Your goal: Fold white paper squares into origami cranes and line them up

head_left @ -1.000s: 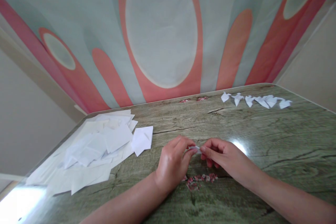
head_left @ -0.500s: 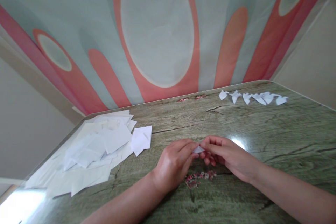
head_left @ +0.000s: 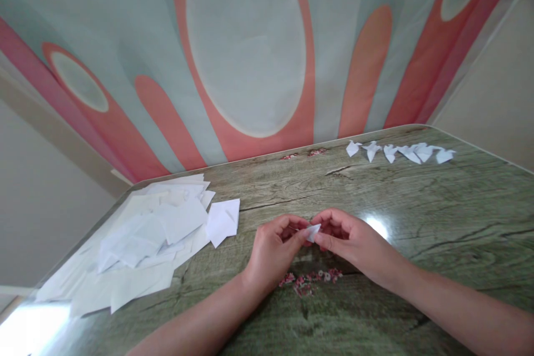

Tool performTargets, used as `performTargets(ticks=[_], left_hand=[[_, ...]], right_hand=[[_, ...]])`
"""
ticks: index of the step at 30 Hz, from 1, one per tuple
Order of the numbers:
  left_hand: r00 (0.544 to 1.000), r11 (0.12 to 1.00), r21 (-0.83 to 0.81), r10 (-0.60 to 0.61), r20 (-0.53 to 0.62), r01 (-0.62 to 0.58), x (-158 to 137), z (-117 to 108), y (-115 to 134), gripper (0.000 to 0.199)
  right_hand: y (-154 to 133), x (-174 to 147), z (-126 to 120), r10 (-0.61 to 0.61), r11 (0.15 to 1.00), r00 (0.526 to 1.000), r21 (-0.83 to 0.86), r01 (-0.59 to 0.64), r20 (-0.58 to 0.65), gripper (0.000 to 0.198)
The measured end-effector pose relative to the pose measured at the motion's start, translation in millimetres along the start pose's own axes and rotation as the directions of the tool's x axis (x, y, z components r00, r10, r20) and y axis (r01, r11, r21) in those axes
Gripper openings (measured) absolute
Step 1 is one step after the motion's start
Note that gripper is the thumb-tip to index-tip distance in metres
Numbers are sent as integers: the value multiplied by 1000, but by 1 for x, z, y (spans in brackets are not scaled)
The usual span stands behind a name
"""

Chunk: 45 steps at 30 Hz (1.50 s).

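Tabletop: wood-grain finish, grey-green/brn., glossy, w/ lt. edge trim; far R corner rounded. Glare spot R of ctr. Items on surface: (1) L side: lg. paper pile, wht. sheets, loose, overlapping at mixed angles. (2) Sm. paper stack, approx. sq., at pile's R edge; contact unclear. (3) Far R, nr. back edge: row of folded paper pcs., wht., approx. 6, some touching. (4) Red/pink floral patches, front ctr. & back edge; printed or loose n/k.
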<state>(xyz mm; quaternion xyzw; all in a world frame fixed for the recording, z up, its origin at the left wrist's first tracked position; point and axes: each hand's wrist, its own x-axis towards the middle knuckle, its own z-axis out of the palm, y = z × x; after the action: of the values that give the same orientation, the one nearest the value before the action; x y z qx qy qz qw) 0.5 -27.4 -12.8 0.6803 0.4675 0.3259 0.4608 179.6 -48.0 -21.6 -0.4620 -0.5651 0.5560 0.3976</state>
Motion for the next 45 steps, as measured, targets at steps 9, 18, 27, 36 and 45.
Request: performTargets(ticks=[9,18,27,36,45], left_hand=[[988,975,171,151,-45,-141,0,0,3,13],[990,978,-160,-141,-19,137,-1,8,11,18],[983,902,-392,-146,115,180,2,3,8,22],[989,913,-380,-145,42,150,2,6,8,19],[987,896,-414,-138,81,159,0,10,9,20]], right_hand=[[5,-2,6,-103,991,985,-104,89,-142,25],[6,-8,10,-304,882,936,-425,205,-179,18],[1,-9,9,-253,953,958,-205,223,-136,19],[-11,-8,6,-57,990,998,124,62,-38,19],[-5,-6,6,-100,993,990,55,105,-96,13]])
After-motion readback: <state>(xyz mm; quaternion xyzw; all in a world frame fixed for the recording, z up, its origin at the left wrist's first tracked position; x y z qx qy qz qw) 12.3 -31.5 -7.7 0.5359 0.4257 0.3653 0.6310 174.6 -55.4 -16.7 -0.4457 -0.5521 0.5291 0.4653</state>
